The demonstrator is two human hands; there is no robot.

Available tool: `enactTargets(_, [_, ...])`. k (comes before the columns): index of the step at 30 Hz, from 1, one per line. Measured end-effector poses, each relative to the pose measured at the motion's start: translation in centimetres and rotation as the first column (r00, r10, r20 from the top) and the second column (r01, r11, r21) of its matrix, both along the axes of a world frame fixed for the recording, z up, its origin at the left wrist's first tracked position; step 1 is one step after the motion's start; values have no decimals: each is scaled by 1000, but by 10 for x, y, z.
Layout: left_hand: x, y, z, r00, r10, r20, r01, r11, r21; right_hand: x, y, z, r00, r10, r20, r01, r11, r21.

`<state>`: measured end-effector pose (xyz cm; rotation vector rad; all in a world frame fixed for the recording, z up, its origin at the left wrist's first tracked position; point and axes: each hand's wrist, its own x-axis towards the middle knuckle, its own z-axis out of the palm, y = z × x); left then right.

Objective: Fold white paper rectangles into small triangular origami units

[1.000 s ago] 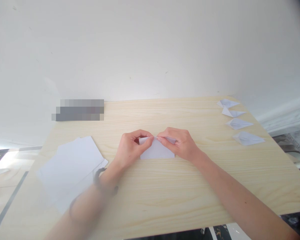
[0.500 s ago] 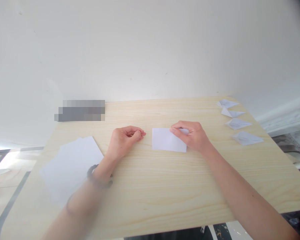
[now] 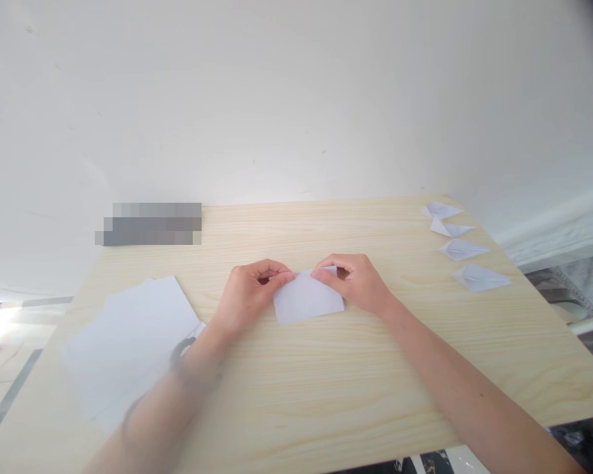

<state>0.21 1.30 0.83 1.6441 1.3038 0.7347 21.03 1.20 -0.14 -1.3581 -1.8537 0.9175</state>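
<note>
A small white folded sheet of paper point(image 3: 309, 299) is held by its far edge between my two hands, over the middle of the table. My left hand point(image 3: 254, 289) pinches the upper left corner between thumb and fingers. Closed on the same edge further right is my right hand point(image 3: 356, 280), its thumb lying on the near face of the paper. The paper's lower edge slants slightly, its left end nearer to me. A dark bracelet point(image 3: 182, 355) circles my left wrist.
Loose white sheets point(image 3: 133, 329) lie in a pile at the left, partly under my left forearm. Several folded paper shapes point(image 3: 481, 277) line the right side of the light wooden table point(image 3: 286, 395). A blurred grey block point(image 3: 151, 227) sits at the back left, near the wall.
My left hand, closed and apart from the paper before, now grips its left corner. The right hand has brought the paper left and nearer to me, tilting it slightly.
</note>
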Motion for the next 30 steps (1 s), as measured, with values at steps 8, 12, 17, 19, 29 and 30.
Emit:
enactTargets(8, [-3,2,-4,996,2,-93,0,1000,25,-2,2,-5,999,-46,17,45,996,74])
enactTargets(12, [1,-1,-4,990,-51,-128,65,993,102,-6,-2,-3,997,18,71,-27,992,124])
enactTargets(17, [1,-2,0,995,-70,-76,75,995,69,-7,-5,-3,1000,6,-10,-4,982,188])
enactTargets(19, [0,-1,1,993,-106,-45,108,993,41,-7,-5,-3,1000,7,-10,-4,969,249])
enactTargets(29, [1,-1,2,981,-168,-99,181,974,135,-14,-10,-4,997,39,66,-57,954,293])
enactTargets(30, [1,-2,2,978,-172,-118,187,973,137,-13,-10,-4,997,43,61,-58,959,278])
